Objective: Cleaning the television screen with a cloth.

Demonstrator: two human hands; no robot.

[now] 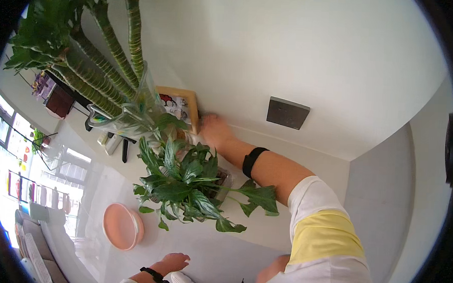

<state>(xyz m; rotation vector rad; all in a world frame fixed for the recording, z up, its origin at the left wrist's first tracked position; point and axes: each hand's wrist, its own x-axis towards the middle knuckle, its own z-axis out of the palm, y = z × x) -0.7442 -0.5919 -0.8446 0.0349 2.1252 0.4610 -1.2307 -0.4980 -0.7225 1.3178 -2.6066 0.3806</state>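
My right hand [213, 129] reaches behind the leafy potted plant [188, 181], at the wall beside a wood-framed picture [193, 106]. It is blurred, its fingertips are partly hidden, and what it holds cannot be told. A black band circles that forearm. Low in the view, my left hand [175, 261] hangs over the floor with its fingers apart and nothing in it; a black watch is on its wrist. Thick ringed green stems [134, 35] stand in a clear glass vase [136, 118] left of the picture frame.
A pink plastic basin [120, 226] stands on the floor. A dark wall socket plate [288, 113] is right of my hand. White devices [113, 144] and a black stand leg [125, 150] are on the white cabinet top [261, 222]. A sofa [36, 239] is at lower left.
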